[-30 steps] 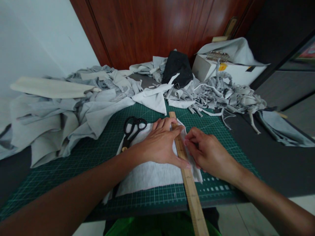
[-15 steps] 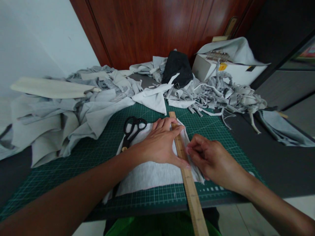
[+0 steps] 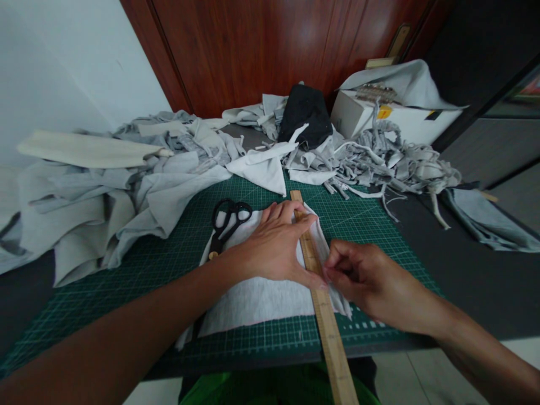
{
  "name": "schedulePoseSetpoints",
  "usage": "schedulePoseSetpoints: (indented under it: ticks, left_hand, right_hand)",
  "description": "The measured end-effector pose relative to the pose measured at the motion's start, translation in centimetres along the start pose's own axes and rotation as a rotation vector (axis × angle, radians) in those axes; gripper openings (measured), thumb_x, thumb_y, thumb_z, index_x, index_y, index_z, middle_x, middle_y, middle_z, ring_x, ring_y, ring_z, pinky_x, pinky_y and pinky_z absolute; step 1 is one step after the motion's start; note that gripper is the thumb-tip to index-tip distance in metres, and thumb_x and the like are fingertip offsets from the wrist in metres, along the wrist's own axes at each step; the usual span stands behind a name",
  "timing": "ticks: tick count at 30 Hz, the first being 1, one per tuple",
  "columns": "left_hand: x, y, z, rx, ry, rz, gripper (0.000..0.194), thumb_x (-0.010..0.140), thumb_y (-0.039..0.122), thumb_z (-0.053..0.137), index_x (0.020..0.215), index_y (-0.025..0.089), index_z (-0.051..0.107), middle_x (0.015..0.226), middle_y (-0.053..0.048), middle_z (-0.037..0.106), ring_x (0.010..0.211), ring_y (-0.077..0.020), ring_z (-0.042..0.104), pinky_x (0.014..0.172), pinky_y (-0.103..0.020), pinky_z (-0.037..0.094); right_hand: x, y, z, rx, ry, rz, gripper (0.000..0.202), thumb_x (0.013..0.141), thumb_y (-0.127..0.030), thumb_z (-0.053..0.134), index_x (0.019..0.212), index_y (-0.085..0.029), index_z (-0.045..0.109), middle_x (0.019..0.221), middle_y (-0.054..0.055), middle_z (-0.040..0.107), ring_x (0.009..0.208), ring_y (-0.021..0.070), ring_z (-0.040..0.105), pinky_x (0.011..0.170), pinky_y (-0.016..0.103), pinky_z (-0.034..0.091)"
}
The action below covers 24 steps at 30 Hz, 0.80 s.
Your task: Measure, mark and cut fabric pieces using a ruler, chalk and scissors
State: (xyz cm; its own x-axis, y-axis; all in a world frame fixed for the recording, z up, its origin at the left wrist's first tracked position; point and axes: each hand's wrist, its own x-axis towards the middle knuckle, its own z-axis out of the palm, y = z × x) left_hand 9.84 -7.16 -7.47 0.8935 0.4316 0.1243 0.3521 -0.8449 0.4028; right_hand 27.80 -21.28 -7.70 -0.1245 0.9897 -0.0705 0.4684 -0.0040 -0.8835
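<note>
My left hand (image 3: 280, 244) lies spread over a light grey piece of fabric (image 3: 257, 304), its thumb and fingertips pressing on a wooden ruler (image 3: 323, 309). The ruler runs lengthwise near the fabric's right side and sticks out past the table's front edge. Just right of it, my right hand (image 3: 358, 275) is closed in a pinch at the fabric's right edge strip. What sits between those fingertips is too small to make out. Black-handled scissors (image 3: 217, 242) rest on the fabric's left part, partly hidden under my left forearm.
A green cutting mat (image 3: 181, 247) covers the dark table. Grey fabric pieces (image 3: 160, 197) are heaped at the left. Behind lie a white scrap (image 3: 264, 169), a black cloth (image 3: 306, 115) and tangled grey strips (image 3: 375, 154). A white box (image 3: 405, 124) stands at the back right.
My right hand has moved slightly toward me along the fabric's right edge. My left hand, the ruler and the scissors stay in place.
</note>
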Motion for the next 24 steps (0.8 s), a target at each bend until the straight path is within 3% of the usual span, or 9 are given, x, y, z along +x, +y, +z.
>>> schedulePoseSetpoints:
  ticks: [18, 24]
  left_hand:
    - [0.1, -0.1, 0.1, 0.003, -0.016, -0.002, 0.117, 0.053, 0.078, 0.087, 0.149, 0.02, 0.053, 0.154, -0.018, 0.041, 0.145, -0.0445, 0.036, 0.123, -0.063, 0.024]
    - [0.1, -0.1, 0.1, 0.008, -0.019, -0.004, 0.114, 0.055, 0.073, 0.087, 0.15, 0.02, 0.052, 0.155, -0.018, 0.039, 0.145, -0.0445, 0.036, 0.122, -0.061, 0.026]
  right_hand:
    - [-0.7, -1.1, -0.1, 0.065, -0.126, 0.173, 0.014, 0.095, -0.016, 0.059, 0.084, -0.022, 0.054, 0.063, -0.009, 0.047, 0.043, 0.0059, 0.033, 0.038, 0.02, 0.023]
    - [-1.9, -0.4, 0.4, -0.037, -0.097, 0.088, 0.017, 0.097, -0.013, 0.056, 0.083, -0.022, 0.055, 0.065, -0.006, 0.049, 0.056, 0.0097, 0.039, 0.048, 0.023, 0.029]
